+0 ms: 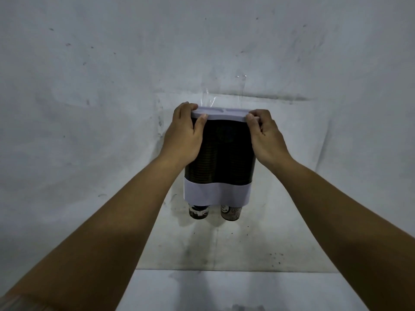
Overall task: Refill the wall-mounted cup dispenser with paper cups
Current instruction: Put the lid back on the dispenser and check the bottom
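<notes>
On the stained grey wall, both hands pinching the dispenser's lid.

A rough, pale grey plastered wall fills nearly the whole view, dotted with small dark specks and scuffs across its upper left and right parts. A faint horizontal seam runs across it right of centre. Just above the middle hangs a strip of clear, shiny plastic film or tape (its exact make is hard to tell), stuck to the wall. Lower down, a lighter, smudged patch of wall carries dark stains, thicker toward the right. Nearest, at the bottom, lies a flat pale grey ledge.
</notes>
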